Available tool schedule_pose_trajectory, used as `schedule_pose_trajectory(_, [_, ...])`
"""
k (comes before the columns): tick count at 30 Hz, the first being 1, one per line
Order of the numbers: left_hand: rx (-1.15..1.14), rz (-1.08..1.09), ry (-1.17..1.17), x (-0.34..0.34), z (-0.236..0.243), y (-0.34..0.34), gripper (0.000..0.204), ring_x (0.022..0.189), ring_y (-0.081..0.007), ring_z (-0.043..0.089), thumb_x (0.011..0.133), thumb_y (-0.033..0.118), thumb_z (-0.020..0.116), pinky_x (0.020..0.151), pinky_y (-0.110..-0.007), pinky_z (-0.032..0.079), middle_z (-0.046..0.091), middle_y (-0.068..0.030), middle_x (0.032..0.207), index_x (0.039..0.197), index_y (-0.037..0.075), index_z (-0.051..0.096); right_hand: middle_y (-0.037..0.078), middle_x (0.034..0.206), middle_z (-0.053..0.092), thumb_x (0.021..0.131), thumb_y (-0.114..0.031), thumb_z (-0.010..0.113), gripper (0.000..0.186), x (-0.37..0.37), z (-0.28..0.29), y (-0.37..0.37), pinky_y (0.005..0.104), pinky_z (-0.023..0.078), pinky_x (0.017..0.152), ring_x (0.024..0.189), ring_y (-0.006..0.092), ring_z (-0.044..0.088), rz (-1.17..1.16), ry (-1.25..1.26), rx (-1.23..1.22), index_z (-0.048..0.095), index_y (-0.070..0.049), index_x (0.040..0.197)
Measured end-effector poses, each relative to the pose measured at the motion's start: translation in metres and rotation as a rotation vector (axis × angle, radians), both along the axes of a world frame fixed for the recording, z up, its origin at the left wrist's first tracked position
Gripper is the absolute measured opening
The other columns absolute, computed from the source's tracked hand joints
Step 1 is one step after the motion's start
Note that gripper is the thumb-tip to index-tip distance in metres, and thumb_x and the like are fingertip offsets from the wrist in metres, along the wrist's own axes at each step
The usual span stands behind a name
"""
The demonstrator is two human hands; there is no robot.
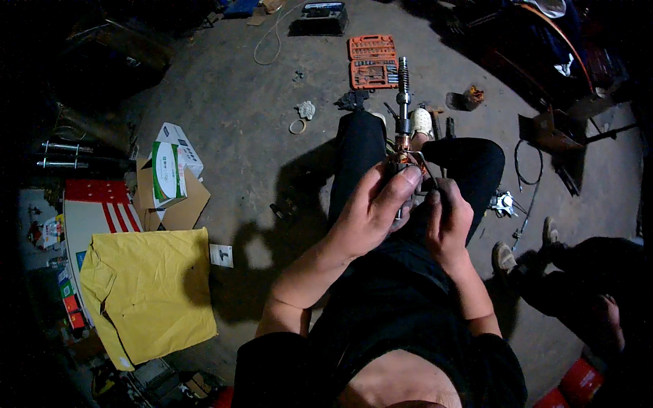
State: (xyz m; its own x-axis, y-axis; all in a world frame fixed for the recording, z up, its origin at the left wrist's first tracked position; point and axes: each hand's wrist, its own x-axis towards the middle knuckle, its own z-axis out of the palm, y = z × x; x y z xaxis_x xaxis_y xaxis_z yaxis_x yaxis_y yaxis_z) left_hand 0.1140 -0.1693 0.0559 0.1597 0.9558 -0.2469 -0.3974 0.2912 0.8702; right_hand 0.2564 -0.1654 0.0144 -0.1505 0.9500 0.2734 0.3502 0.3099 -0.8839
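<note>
Above my lap is a long metal shaft part, with a coil spring at its far end and copper-coloured parts near my hands. My left hand is wrapped round its near end, thumb on top. Close beside it on the right, the fingers of my right hand are pinched together at a thin dark piece that runs toward the copper part. What kind of piece it is, I cannot make out. The part's near end is mostly hidden by my fingers.
An orange socket set case lies unfolded beyond my feet, with a battery farther back. Left are a yellow cloth and an open cardboard box. A metal part lies right, near another person's legs.
</note>
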Motion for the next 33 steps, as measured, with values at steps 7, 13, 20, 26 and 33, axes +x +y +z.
schedule_pose_trajectory(7, [0.204, 0.051, 0.175, 0.0, -0.01, 0.01, 0.029, 0.06, -0.0027, 0.043, 0.089, 0.033, 0.05, 0.046, -0.016, 0.031, 0.05, 0.0025, 0.076, 0.102, 0.008, 0.051, 0.008, 0.064, 0.049, 0.092, -0.019, 0.042, 0.023, -0.003, -0.007, -0.002, 0.0273, 0.036, 0.048, 0.053, 0.0158, 0.046, 0.073, 0.197, -0.157, 0.051, 0.002, 0.093])
schedule_pose_trajectory(13, [0.164, -0.003, 0.11, -0.003, -0.015, 0.013, 0.032, 0.063, -0.0031, 0.046, 0.089, 0.035, 0.048, 0.049, -0.017, 0.035, 0.053, 0.0018, 0.078, 0.103, 0.007, 0.051, -0.002, 0.062, 0.045, 0.093, -0.031, 0.041, 0.027, -0.003, 0.005, -0.004, 0.0203, 0.03, 0.046, 0.051, 0.0071, 0.038, 0.143, 0.661, -0.793, 0.052, -0.006, 0.092])
schedule_pose_trajectory(20, [0.172, -0.066, 0.057, -0.008, -0.016, 0.016, 0.038, 0.08, -0.0073, 0.046, 0.09, 0.032, 0.049, 0.073, -0.021, 0.039, 0.05, -0.0015, 0.091, 0.114, 0.003, 0.047, -0.003, 0.061, 0.041, 0.092, -0.032, 0.042, 0.026, 0.013, 0.008, 0.002, 0.0211, 0.028, 0.045, 0.051, 0.0068, 0.037, 0.4, 0.958, -1.09, 0.048, -0.009, 0.083])
schedule_pose_trajectory(26, [-0.011, -0.192, -0.065, -0.012, -0.018, 0.031, 0.03, 0.065, -0.0029, 0.042, 0.088, 0.032, 0.051, 0.053, -0.016, 0.034, 0.047, 0.0037, 0.076, 0.101, 0.005, 0.05, -0.001, 0.067, 0.047, 0.093, -0.027, 0.041, 0.028, 0.001, 0.005, 0.006, 0.0209, 0.032, 0.048, 0.056, 0.0061, 0.041, 0.109, 0.556, -0.62, 0.052, -0.002, 0.093])
schedule_pose_trajectory(33, [0.245, 0.05, 0.177, 0.002, -0.012, 0.032, 0.026, 0.067, -0.0066, 0.046, 0.087, 0.026, 0.055, 0.057, -0.02, 0.038, 0.048, -0.0004, 0.077, 0.098, 0.002, 0.049, 0.003, 0.067, 0.049, 0.092, -0.021, 0.043, 0.027, 0.0, 0.002, 0.004, 0.0239, 0.038, 0.054, 0.06, 0.0094, 0.045, 0.022, 0.364, -0.379, 0.051, 0.005, 0.091])
